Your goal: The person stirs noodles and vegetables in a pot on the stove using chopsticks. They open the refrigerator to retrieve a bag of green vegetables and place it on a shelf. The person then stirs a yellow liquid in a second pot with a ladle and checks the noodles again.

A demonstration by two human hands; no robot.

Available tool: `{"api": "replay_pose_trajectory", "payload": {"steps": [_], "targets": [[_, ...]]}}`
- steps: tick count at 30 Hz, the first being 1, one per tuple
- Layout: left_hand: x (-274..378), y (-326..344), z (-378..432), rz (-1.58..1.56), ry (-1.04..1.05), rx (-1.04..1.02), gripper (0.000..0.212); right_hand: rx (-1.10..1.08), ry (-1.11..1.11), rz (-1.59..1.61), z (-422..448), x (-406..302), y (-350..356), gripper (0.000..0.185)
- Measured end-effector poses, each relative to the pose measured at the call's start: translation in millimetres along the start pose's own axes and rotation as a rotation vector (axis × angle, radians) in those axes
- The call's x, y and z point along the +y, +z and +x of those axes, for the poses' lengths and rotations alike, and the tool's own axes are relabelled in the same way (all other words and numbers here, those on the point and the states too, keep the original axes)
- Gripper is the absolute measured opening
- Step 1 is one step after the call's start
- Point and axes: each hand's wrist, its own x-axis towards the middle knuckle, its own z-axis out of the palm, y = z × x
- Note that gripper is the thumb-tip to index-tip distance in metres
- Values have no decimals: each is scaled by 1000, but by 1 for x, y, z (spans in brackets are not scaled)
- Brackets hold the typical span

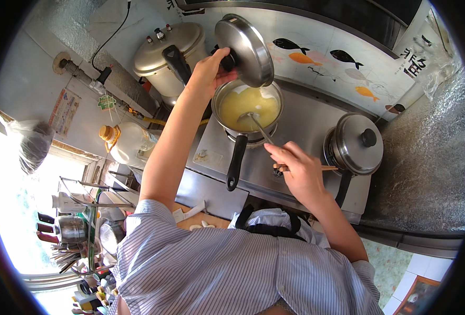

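Note:
My left hand grips the black knob of a steel lid, which is tilted nearly upright above the far rim of a steel saucepan. Yellow liquid food fills part of the pan, with whitish foam along its far side. In my right hand is the metal handle of a ladle or spoon; its bowl dips into the yellow food. A pair of wooden chopsticks lies crosswise in the same hand. The saucepan sits on the left burner, its black handle pointing towards me.
A lidded steel pot stands on the right burner of the gas stove. Behind my left arm are a large pressure cooker and a plastic oil bottle. A wire dish rack stands left; a cutting board lies near my body.

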Motion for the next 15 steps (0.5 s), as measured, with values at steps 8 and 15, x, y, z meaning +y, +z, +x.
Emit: {"api": "replay_pose_trajectory", "payload": {"steps": [8,15], "targets": [[17,0,-8,-71,77,-23,37,23,-60,-145,25,1,-10,49],[26,2,-14,-93,91,-44,38,1,-92,-87,50,23,0,44]]}}
